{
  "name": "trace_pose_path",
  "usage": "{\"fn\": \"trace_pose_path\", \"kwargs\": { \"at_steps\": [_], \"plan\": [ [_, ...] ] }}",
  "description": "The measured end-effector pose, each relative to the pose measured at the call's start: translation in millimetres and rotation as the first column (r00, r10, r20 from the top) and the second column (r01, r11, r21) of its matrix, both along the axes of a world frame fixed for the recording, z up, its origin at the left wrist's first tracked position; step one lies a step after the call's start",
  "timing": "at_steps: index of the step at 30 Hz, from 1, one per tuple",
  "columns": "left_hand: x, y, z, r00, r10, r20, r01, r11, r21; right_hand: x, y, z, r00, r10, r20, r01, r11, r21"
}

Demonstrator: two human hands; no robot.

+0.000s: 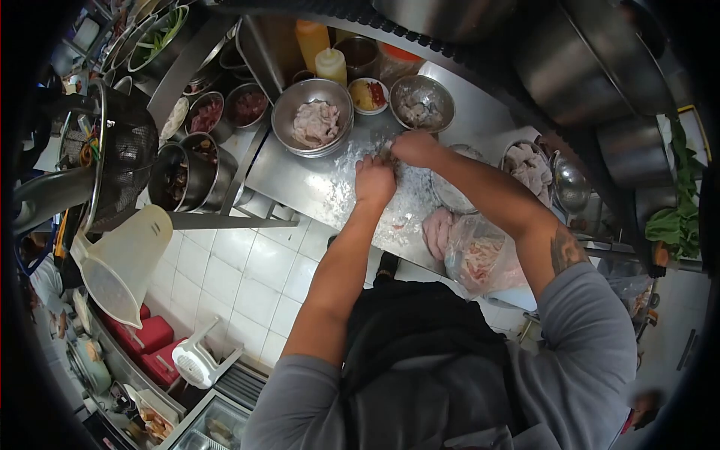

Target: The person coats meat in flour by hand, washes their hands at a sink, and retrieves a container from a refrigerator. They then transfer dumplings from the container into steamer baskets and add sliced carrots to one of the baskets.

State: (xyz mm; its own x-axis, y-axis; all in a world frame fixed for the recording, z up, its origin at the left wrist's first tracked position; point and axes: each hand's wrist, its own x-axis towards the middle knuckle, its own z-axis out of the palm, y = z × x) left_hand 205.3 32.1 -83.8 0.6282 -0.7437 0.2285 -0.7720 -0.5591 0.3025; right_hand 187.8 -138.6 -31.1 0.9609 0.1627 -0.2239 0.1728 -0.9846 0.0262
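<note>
Over a steel counter [300,176] dusted with white flour [349,191], both of my hands work close together. My left hand [375,180] is closed, fingers curled and pointing away from me. Beside it my right hand [415,149] is closed too, bent in towards the left fingertips. Whatever lies between the fingers is too small and hidden to make out. Just beyond the left hand stands a steel bowl [282,112] with pale raw meat [316,124]. Another steel bowl [448,97], with floury residue and bits of food, sits right behind the right hand.
Pinkish raw meat [437,231] and a plastic bag [480,259] of shredded food lie near the counter's front edge. A round dish [452,191] of flour is under my right forearm. Squeeze bottles [331,66] stand at the back. A plastic jug [124,266] hangs at left.
</note>
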Motion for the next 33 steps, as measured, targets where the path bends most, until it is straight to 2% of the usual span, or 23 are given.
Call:
{"fn": "trace_pose_path", "kwargs": {
  "at_steps": [3, 6, 9, 12, 15, 18, 21, 24, 27, 30, 33],
  "plan": [
    [1, -6, -8, 0.998, -0.012, 0.065, 0.009, 0.999, 0.039, 1, 0, -2, 0.998, 0.043, 0.039, -0.043, 0.999, -0.004],
    [0, -5, -5, 1.0, 0.014, -0.001, -0.014, 0.999, -0.045, 3, -2, -6, 1.0, 0.003, 0.029, -0.004, 1.0, 0.021],
    [2, -7, -9, 0.983, 0.126, -0.134, -0.137, 0.988, -0.07, 5, 0, -8, 0.98, -0.131, 0.15, 0.113, 0.986, 0.121],
    [4, -7, -7, 0.962, 0.182, -0.202, -0.207, 0.971, -0.115, 2, -1, 4, 0.996, 0.073, 0.054, -0.079, 0.99, 0.12],
    [8, -6, -4, 0.954, 0.125, -0.274, -0.178, 0.968, -0.178, -2, 9, -1, 0.993, 0.116, 0.017, -0.117, 0.979, 0.166],
    [9, -6, -3, 0.953, 0.146, -0.265, -0.191, 0.97, -0.151, -1, 12, -5, 0.995, 0.102, 0.018, -0.104, 0.989, 0.108],
    [9, -6, -6, 0.963, 0.142, -0.231, -0.181, 0.97, -0.161, 0, 9, -3, 0.992, 0.125, 0.037, -0.129, 0.983, 0.133],
    [9, -8, -8, 0.964, 0.157, -0.214, -0.179, 0.98, -0.087, 7, 5, 4, 0.996, 0.092, 0.007, -0.092, 0.985, 0.148],
    [8, -8, -9, 0.961, 0.171, -0.218, -0.165, 0.985, 0.046, 15, 6, 16, 0.994, 0.062, -0.089, -0.065, 0.998, -0.024],
    [6, -6, -7, 0.957, 0.173, -0.233, -0.182, 0.983, -0.015, 23, 10, 10, 0.997, 0.073, -0.037, -0.074, 0.997, -0.022],
    [2, -2, -7, 0.971, 0.141, -0.194, -0.155, 0.986, -0.06, 26, 15, 2, 0.999, -0.01, 0.052, 0.008, 0.999, 0.033]
  ]
}}
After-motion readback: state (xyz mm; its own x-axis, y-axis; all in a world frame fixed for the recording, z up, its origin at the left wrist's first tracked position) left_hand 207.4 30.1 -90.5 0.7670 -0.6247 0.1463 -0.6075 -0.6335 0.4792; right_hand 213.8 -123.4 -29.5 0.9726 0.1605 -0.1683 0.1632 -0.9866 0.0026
